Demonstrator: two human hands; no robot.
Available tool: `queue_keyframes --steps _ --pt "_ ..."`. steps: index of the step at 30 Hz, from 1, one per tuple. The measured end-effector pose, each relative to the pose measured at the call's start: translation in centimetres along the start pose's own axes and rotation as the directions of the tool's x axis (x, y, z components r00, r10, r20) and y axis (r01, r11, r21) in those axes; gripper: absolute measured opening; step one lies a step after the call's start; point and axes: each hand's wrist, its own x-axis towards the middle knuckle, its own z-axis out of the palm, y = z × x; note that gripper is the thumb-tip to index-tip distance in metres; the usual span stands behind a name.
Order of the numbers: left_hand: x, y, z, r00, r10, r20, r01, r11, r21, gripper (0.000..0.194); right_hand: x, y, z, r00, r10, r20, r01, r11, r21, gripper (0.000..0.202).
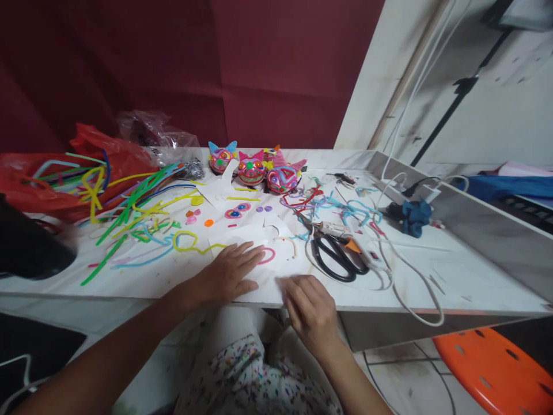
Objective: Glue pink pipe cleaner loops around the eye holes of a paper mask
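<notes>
My left hand (pixel 233 271) lies on the white table with its fingers stretched out. Its fingertips are at a pink pipe cleaner loop (pixel 268 256) on a sheet of white paper (pixel 280 230). A bent yellow pipe cleaner (pixel 185 242) runs up to the back of that hand. Over the table's front edge is my right hand (pixel 311 308), its fingers curled together and slightly blurred; whatever they hold, if anything, is hidden. Black-handled scissors (pixel 334 259) rest just beyond it. Blue and pink eye-shaped pieces (pixel 237 211) lie ahead of my left hand.
Several colourful animal heads (pixel 252 168) stand at the back. Green pipe cleaners (pixel 121 213) and a red plastic bag (pixel 103 147) are at left, beside a black container (pixel 30 242). A white cable (pixel 410 300) loops at right near a glue gun (pixel 330 229). An orange stool (pixel 496 369) stands below.
</notes>
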Motion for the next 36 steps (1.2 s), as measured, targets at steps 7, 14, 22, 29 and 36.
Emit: queue_keyframes --steps 7,14,22,29,36 --pt "0.4 0.6 -0.2 0.994 -0.046 0.104 0.045 0.999 0.009 0.060 0.1 0.0 0.0 1.000 0.003 -0.011 -0.003 1.000 -0.010 0.024" --pt "0.2 0.7 -0.3 0.996 -0.054 0.077 0.059 0.996 -0.062 0.057 0.3 -0.1 0.0 1.000 0.010 -0.019 -0.010 1.000 0.014 0.023" --pt "-1.9 -1.1 0.2 0.896 -0.247 -0.369 0.187 0.964 -0.191 0.045 0.0 -0.1 0.0 0.998 0.064 -0.024 -0.061 0.993 0.100 0.027" --pt "-3.8 -2.7 0.7 0.857 -0.278 -0.434 0.280 0.958 -0.061 0.035 0.3 -0.1 -0.7 0.989 0.146 -0.028 -0.136 0.966 0.220 0.032" --pt "-3.4 -3.6 -1.5 0.925 -0.214 -0.314 0.222 0.975 -0.010 0.037 0.6 0.1 -1.8 0.992 0.129 0.000 -0.126 0.971 0.205 0.030"
